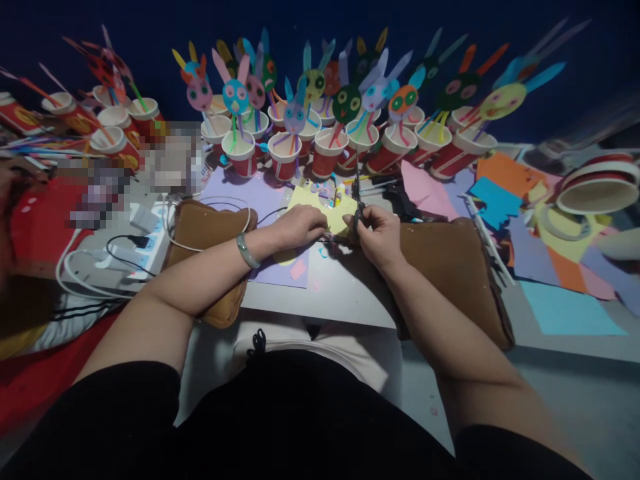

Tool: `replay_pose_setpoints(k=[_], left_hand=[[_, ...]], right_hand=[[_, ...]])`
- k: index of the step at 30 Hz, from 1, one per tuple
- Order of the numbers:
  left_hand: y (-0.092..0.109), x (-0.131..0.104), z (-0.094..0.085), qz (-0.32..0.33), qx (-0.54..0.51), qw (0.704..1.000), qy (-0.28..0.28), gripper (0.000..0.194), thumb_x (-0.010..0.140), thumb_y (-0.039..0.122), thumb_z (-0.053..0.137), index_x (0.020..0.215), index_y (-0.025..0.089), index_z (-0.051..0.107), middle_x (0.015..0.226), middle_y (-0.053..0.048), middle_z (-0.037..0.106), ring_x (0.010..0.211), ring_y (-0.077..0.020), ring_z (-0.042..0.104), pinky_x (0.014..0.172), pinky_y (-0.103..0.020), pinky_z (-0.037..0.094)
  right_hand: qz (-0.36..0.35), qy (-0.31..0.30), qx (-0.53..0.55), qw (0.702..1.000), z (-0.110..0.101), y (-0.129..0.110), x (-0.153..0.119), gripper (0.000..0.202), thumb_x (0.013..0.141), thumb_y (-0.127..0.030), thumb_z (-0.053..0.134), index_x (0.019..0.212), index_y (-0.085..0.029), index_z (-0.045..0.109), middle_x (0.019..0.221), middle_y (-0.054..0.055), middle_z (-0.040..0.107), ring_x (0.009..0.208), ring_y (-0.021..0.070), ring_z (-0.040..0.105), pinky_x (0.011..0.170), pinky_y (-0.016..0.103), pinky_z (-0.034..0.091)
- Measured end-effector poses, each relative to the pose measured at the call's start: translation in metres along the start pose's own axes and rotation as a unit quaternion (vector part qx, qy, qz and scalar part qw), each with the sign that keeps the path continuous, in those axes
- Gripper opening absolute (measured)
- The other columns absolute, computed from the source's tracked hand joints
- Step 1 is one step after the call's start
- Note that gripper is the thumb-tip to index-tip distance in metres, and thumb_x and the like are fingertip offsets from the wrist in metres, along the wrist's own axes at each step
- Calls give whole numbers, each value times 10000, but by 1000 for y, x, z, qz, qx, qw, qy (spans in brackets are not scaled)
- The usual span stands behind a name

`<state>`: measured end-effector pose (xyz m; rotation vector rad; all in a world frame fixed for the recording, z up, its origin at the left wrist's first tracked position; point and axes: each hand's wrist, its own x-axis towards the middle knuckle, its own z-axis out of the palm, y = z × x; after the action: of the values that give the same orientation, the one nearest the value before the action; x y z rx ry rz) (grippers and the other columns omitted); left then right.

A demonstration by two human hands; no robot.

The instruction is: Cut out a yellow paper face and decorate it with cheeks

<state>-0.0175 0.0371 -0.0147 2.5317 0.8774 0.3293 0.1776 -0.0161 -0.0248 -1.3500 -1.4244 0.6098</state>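
Observation:
Scissors [358, 212] with dark handles stand in my right hand [379, 235], their blades pointing away from me. My right fingers are closed round the handles, just right of a piece of yellow paper [337, 218] with a cut-out edge. On the left part of that paper lies my left hand [303, 225], fingers curled and pressed onto it; its fingertips are partly hidden. A sheet of purple paper [225, 183] lies beneath, with small paper scraps [299, 269] on it. Behind the hands is a small yellow glue tube [339, 195].
Red paper cups [327, 155] holding paper rabbit heads on straws line the back. Brown cushions [445, 267] lie under both forearms. At right are coloured paper sheets [570, 307] and a tape roll [565, 223]; at left, a power strip [150, 240] with cables.

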Motion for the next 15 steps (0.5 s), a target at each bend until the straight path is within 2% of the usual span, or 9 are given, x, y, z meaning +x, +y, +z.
replay_pose_setpoints(k=[3, 5, 7, 10, 15], left_hand=[[-1, 2, -5, -68, -116, 990, 32, 170, 813, 161, 558, 834, 145, 725, 787, -44, 705, 701, -135, 566, 681, -281, 413], [-3, 3, -8, -103, -208, 971, 58, 104, 780, 151, 597, 789, 138, 700, 721, -14, 672, 656, -109, 537, 646, -257, 404], [-3, 5, -10, -128, -308, 940, 77, 34, 747, 152, 645, 754, 130, 670, 687, 1, 647, 637, -93, 535, 629, -241, 410], [-1, 5, -13, -151, -433, 884, 88, 66, 696, 134, 692, 729, 120, 637, 672, -2, 655, 629, -85, 573, 619, -225, 430], [6, 2, -17, -167, -541, 819, 95, 188, 635, 133, 759, 763, 113, 623, 641, -4, 659, 587, -85, 595, 586, -216, 427]], right_hand=[[1, -3, 5, 1000, 0, 0, 0, 506, 703, -520, 780, 537, -209, 417, 551, -49, 419, 543, 98, 338, 537, 269, 289], [2, -5, 7, 1000, -1, -1, 0, 481, 708, -500, 778, 531, -206, 441, 543, -47, 420, 535, 96, 335, 533, 271, 288], [6, -8, 10, 1000, -1, -3, 0, 449, 713, -488, 769, 528, -201, 478, 527, -46, 422, 524, 95, 328, 522, 271, 280], [12, -15, 13, 1000, -2, -5, -1, 440, 726, -494, 751, 521, -195, 503, 504, -46, 410, 515, 92, 317, 514, 269, 277], [20, -26, 26, 999, -1, -8, -2, 422, 710, -491, 767, 532, -190, 532, 527, -32, 465, 530, 97, 361, 523, 266, 304]])
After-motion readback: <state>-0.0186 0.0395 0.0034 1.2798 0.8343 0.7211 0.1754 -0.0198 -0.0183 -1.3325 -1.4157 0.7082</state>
